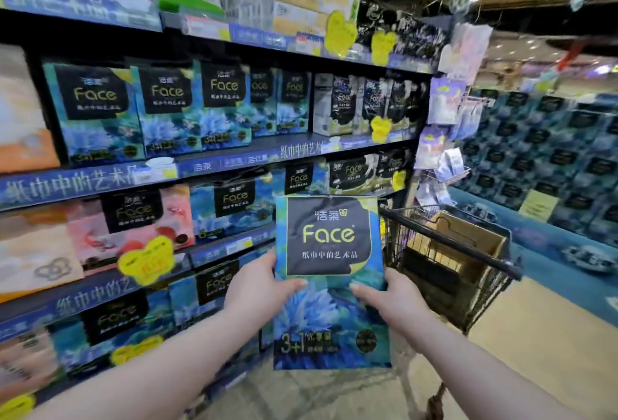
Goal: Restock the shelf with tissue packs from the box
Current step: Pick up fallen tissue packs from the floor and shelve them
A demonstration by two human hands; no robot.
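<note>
I hold one blue tissue pack [329, 252] with a black "Face" label upright in front of me, between both hands. My left hand [259, 289] grips its left edge and my right hand [388, 299] grips its right edge, thumbs on the front. The open cardboard box [461, 235] sits in a wire shopping cart [444, 272] just behind and right of the pack. The shelf [234, 158] to my left carries matching blue Face packs [97, 112] in rows on several levels.
Pink and orange tissue packs [110, 235] fill the left of the lower shelves. Yellow price tags [147, 259] hang off the shelf edges. A hook rack of small packs [444, 138] stands at the shelf end. A large wall of blue packs [541, 158] rises at the right.
</note>
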